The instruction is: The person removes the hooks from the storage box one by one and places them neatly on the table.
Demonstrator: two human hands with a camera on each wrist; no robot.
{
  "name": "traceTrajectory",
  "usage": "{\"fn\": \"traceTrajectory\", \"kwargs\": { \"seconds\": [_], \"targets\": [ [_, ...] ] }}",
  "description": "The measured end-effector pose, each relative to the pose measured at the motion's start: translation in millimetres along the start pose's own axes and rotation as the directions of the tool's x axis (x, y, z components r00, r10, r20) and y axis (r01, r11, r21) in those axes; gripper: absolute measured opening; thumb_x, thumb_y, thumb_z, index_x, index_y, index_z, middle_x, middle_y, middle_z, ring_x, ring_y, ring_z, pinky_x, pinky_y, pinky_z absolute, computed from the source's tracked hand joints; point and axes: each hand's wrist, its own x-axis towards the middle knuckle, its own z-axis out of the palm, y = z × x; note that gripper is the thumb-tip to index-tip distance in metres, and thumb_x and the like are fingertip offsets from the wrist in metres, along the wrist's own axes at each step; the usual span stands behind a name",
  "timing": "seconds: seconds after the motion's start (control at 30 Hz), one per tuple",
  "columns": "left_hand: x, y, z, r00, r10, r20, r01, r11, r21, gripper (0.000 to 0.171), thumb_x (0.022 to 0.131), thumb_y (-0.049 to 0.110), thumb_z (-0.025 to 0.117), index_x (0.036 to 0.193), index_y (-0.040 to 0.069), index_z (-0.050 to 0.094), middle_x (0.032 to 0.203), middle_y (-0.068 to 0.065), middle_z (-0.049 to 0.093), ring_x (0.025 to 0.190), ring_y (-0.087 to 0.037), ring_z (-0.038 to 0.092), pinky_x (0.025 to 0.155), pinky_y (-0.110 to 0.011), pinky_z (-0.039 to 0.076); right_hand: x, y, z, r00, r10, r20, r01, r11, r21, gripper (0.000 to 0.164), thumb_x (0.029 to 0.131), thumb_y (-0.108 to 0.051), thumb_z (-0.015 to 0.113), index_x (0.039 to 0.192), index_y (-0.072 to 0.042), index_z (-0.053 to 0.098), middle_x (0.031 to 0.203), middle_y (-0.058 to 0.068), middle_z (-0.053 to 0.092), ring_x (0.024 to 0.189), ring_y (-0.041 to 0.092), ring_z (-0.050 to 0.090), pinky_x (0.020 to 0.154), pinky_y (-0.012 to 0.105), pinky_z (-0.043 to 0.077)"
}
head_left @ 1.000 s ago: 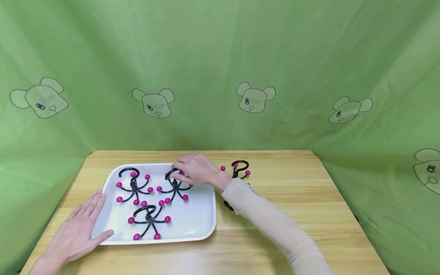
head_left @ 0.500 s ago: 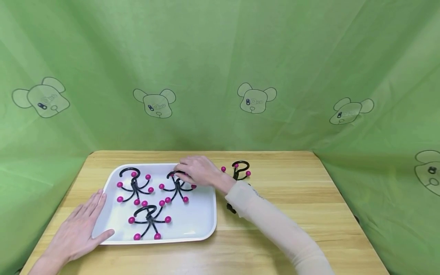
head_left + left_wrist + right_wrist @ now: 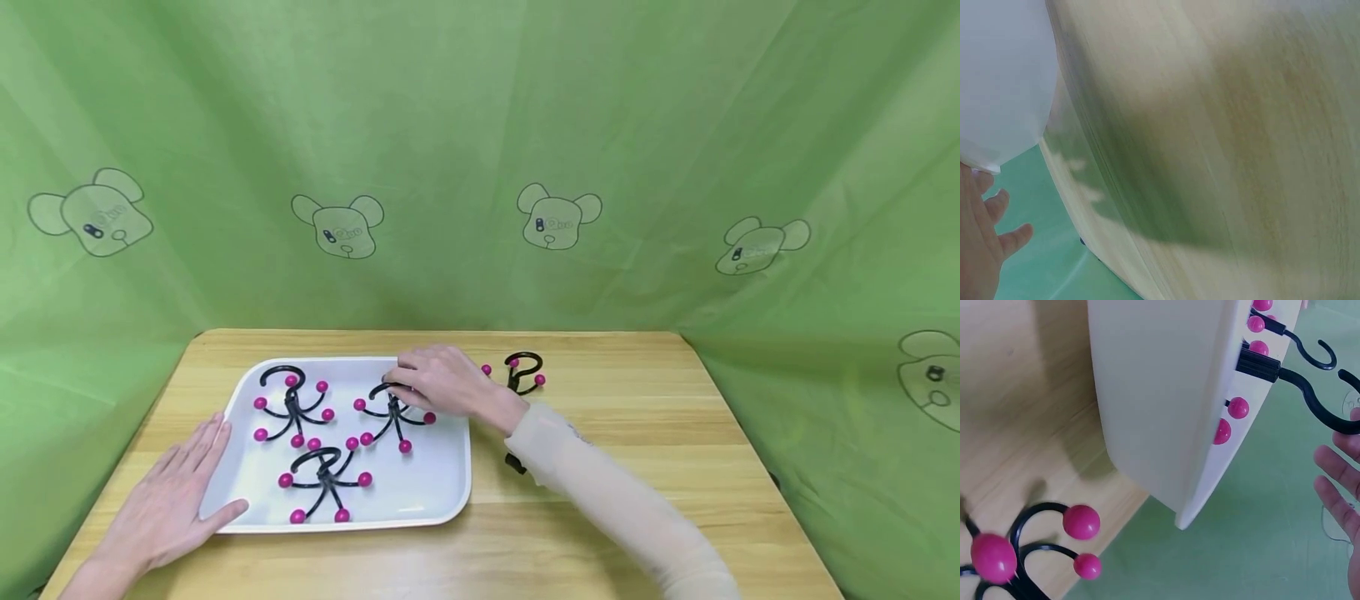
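Observation:
My right hand (image 3: 442, 379) pinches the top hook of a black multi-arm hanger (image 3: 394, 407) with pink ball tips, at the back right of the white tray (image 3: 427, 483). In the right wrist view the hook reaches my right fingers (image 3: 1338, 465), and the thick black stem (image 3: 1259, 365) shows above the tray's rim. Two matching hangers lie in the tray, one at the back left (image 3: 292, 404) and one at the front (image 3: 325, 475). My left hand (image 3: 168, 500) rests along the tray's left edge, fingers straight, thumb over the front left corner.
Right of the tray, another such hanger (image 3: 513, 382) lies on the wooden table (image 3: 637, 433). A black piece (image 3: 515, 463) peeks out from beneath the right sleeve (image 3: 600, 492), mostly hidden. Green cloth (image 3: 450, 283) with mouse-head prints encloses the back and sides.
My right hand has slid slightly right and toward me, and the hanger in its fingers has shifted and turned a little with it. The left hand stays in place.

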Motion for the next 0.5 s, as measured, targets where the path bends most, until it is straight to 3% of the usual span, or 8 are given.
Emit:
{"fn": "traceTrajectory", "kwargs": {
  "seconds": [0.2, 0.5],
  "targets": [
    [-1.3, -0.6, -0.5, 1.0, -0.008, 0.009, 0.008, 1.0, -0.002, 0.112, 0.09, 0.066, 0.065, 0.168, 0.002, 0.018, 0.18, -0.006, 0.0, 0.158, 0.002, -0.023, 0.124, -0.013, -0.021, -5.1, -3.4, -15.0, 0.999, -0.032, -0.004, 0.032, 0.999, -0.031, 0.021, 0.102, -0.03, 0.067, 0.117, -0.021, 0.079, 0.095, -0.006, 0.074, 0.077, 0.006, 0.068, 0.068, 0.018, 0.057],
    [0.5, 0.6, -1.7, 1.0, -0.018, 0.021, 0.018, 1.0, -0.004, 0.111, 0.09, 0.065, 0.067, 0.168, 0.001, 0.018, 0.18, -0.006, 0.0, 0.158, 0.002, -0.024, 0.123, -0.012, -0.022, -16.5, -1.9, -41.5, 0.994, -0.026, -0.102, 0.023, 0.999, -0.031, 0.015, 0.099, -0.025, 0.073, 0.111, -0.019, 0.078, 0.092, -0.007, 0.073, 0.075, 0.006, 0.066, 0.068, 0.019, 0.057]
  ]
}}
